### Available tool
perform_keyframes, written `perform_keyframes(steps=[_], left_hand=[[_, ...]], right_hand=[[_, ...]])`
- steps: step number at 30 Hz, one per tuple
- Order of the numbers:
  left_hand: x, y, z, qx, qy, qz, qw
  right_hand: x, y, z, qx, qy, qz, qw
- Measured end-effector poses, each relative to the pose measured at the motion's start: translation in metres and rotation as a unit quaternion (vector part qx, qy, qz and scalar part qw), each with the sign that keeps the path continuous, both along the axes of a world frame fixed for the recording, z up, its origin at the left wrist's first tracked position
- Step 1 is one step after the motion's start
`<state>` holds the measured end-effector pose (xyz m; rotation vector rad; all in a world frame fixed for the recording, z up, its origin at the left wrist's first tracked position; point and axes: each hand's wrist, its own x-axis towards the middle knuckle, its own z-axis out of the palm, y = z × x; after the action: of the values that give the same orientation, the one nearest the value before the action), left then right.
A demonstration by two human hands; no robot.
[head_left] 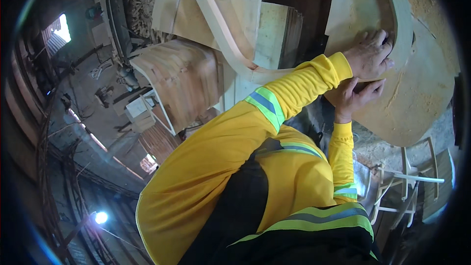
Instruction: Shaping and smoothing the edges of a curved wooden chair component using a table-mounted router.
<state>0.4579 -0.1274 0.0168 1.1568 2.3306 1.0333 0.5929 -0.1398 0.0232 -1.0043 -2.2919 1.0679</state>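
The pale curved panel (355, 12) lay at the upper right, its raised rim (402, 14) toward the far right. The left hand (367, 58) rested across its near end, fingers bent beside the rim, probably to steady it from above. The right hand (354, 102) sat just below, fingers raised toward the near edge, seemingly to support it from the person's side; whether either hand's fingers had closed on the wood, I could not tell. Beneath spread a rounded wooden sheet (407, 100), likely serving as a table, dusted with wood debris. Farther left, a long bent strip (208, 7) leaned over flat boards, near a bent brown panel (189, 81). Light wooden frames (405, 176) stood at the lower right, apparently set aside.
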Motion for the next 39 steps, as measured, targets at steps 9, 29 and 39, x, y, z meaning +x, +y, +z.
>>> perform_keyframes(steps=[9,29,39], left_hand=[[-0.01,0.001,0.017,-0.018,-0.078,-0.021,0.997],[-0.019,-0.002,0.017,-0.036,-0.097,-0.069,0.992],[-0.016,0.001,0.014,-0.024,-0.088,-0.074,0.993]], right_hand=[[0.003,-0.005,-0.008,-0.023,0.015,-0.008,1.0],[-0.008,-0.001,0.008,-0.094,0.052,-0.044,0.993],[-0.004,0.003,0.007,-0.084,0.045,-0.039,0.995]])
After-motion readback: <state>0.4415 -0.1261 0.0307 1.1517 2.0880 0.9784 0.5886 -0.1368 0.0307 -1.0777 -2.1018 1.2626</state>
